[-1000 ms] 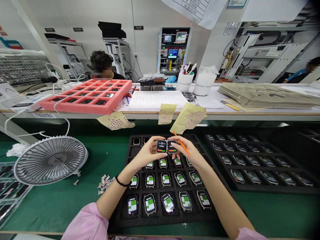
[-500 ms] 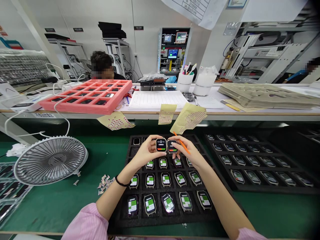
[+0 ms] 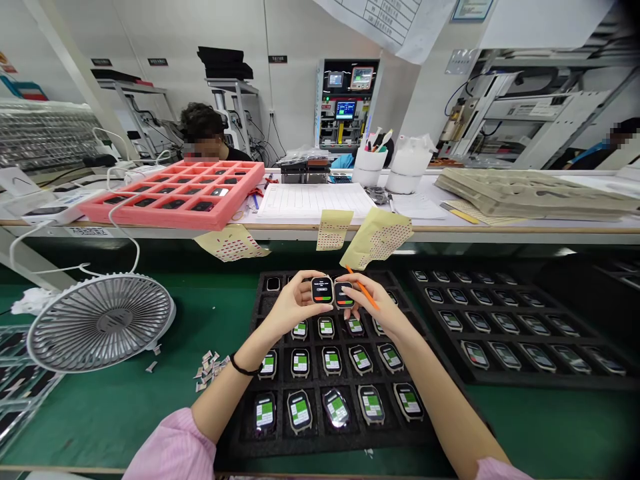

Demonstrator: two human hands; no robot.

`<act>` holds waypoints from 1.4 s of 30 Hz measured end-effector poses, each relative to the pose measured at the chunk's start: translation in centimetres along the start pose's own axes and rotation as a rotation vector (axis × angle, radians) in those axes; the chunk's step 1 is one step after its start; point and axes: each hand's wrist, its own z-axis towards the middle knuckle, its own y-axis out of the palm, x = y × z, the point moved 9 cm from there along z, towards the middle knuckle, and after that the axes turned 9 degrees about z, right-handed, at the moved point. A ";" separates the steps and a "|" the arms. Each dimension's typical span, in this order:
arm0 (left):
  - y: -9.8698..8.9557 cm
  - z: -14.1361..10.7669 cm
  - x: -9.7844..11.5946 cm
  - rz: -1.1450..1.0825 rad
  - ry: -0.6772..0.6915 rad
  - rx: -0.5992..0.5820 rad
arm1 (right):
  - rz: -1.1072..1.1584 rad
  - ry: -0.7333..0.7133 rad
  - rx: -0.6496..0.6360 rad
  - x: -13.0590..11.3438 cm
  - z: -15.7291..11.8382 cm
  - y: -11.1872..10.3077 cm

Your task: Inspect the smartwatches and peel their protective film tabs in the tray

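Note:
Over a black foam tray [image 3: 345, 437] of lit square watches, my left hand [image 3: 296, 300] is closed on a watch [image 3: 322, 289] by its edges, its screen towards me. Close to its right, a second watch [image 3: 344, 294] is held in my right hand [image 3: 376, 301], with a finger on its screen. An orange pen [image 3: 363, 288] also lies across the fingers of my right hand. Both watch screens are dark with white text and a red and green bar below. Watches in the tray's front rows show green and white screens.
A second black tray [image 3: 505, 370] of watches lies right, a round fan [image 3: 103, 321] left, beside small white scraps [image 3: 210, 368]. The shelf ahead bears a pink foam tray [image 3: 220, 217] and grey trays [image 3: 530, 190]. A person [image 3: 205, 130] sits behind it.

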 end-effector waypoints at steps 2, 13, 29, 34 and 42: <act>0.0 0.0 0.0 0.016 -0.006 0.003 | 0.002 0.006 -0.002 0.1 0.0 0.0; -1.1 0.1 0.2 -0.007 0.033 0.076 | -0.002 0.020 -0.001 0.1 -0.1 0.0; -1.5 0.0 -0.1 0.041 -0.025 0.130 | 0.007 0.026 0.005 0.2 -0.1 0.1; -1.2 0.0 0.0 0.018 -0.015 0.100 | 0.004 0.031 0.000 0.1 -0.1 0.1; -0.8 -0.1 0.4 -0.035 0.022 0.065 | 0.003 0.034 0.000 0.1 -0.1 0.3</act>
